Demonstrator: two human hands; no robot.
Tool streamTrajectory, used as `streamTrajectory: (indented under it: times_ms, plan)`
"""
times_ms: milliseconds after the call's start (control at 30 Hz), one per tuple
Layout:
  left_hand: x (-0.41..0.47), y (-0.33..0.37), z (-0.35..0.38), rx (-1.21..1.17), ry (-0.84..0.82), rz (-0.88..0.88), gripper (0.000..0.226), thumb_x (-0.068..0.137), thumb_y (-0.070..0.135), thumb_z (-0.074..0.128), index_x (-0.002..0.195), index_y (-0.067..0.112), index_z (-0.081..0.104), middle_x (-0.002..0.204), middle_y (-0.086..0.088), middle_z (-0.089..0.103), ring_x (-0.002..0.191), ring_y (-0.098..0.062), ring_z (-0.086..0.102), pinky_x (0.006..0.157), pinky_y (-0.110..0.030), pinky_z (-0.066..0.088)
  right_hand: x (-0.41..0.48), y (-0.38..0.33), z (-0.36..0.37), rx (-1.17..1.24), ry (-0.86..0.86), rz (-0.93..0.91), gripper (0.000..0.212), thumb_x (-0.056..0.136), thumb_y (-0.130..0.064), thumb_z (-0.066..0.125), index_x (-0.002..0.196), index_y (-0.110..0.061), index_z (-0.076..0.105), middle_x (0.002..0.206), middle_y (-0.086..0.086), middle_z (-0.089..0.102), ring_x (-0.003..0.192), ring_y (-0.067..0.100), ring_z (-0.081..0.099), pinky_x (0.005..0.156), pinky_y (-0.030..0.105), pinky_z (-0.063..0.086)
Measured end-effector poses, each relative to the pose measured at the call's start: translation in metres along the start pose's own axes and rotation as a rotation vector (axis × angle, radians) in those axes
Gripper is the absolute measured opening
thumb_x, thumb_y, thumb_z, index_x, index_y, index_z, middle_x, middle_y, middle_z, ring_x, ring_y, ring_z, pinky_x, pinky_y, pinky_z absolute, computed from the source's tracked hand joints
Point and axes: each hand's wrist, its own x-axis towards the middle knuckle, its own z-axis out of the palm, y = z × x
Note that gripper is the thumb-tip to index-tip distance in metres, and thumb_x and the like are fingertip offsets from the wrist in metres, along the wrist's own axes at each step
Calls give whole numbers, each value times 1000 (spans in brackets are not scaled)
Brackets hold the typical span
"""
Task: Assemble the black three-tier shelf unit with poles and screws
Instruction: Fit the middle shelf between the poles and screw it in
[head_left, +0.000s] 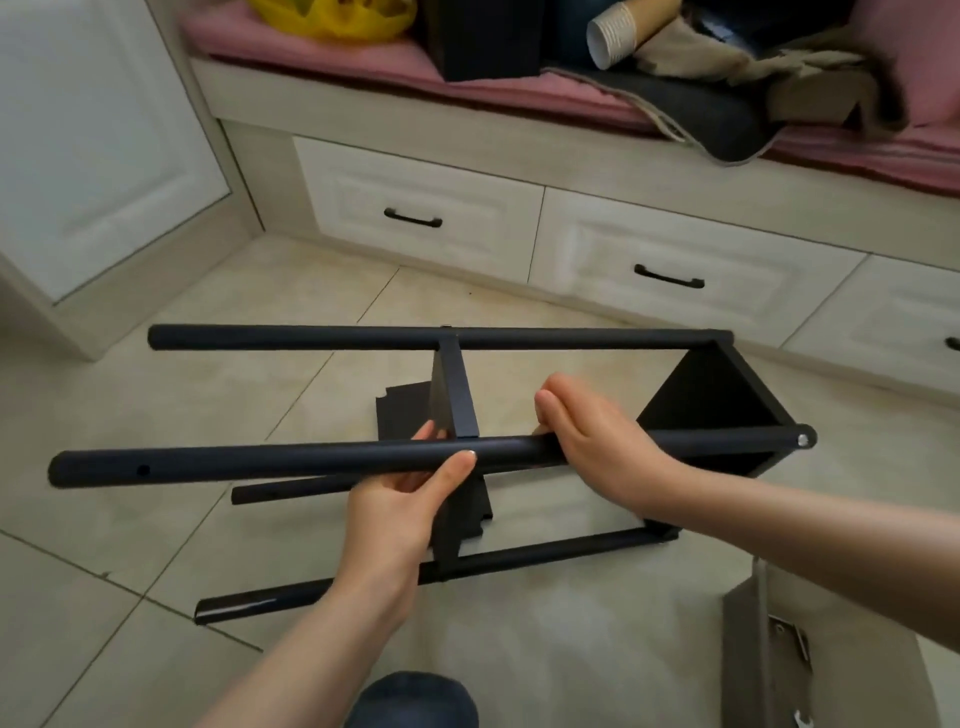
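Observation:
The black shelf unit lies on its side on the tiled floor. Its near upper pole (260, 461) runs left to right, with a screw head (803, 440) at its right end and an open hole near its left end. My left hand (410, 493) grips this pole from below, beside the middle shelf board (457, 387). My right hand (587, 431) curls over the same pole, left of the end shelf board (711, 395). A far pole (311, 338) and two lower poles (545, 553) also join the boards.
A loose black board (402, 408) lies on the floor behind the unit. A cardboard piece with a metal tool (789, 639) sits at the lower right. White drawers (431, 208) under a pink-cushioned bench stand behind. My knee (410, 701) is at the bottom.

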Motion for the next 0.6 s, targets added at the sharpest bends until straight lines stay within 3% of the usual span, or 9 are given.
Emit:
streamTrajectory:
  times_ms: [267,433,600]
  plan:
    - [-5,-20,-8,-6,11,12,64,54,45,86,115,34,71,115,14,75,108,1,69,82,-9,52,-15,10,23,-128,139,-55,29,96,-46,19,81,-32,39,73,-6,58,67,13,54,67,37,44]
    - [-13,-20,-9,-3,62,-63,68,52,40,84,117,22,70,114,1,76,111,-11,70,104,-32,50,-26,16,40,-167,226,-62,31,99,-45,21,87,-28,44,62,-13,50,60,11,52,65,42,45]
    - [-24,-10,-6,173,120,-82,62,51,49,83,103,16,75,100,1,79,100,-11,74,101,-37,51,-25,19,43,-195,274,-54,31,100,-43,22,90,-26,46,57,-17,44,57,17,53,61,39,41]
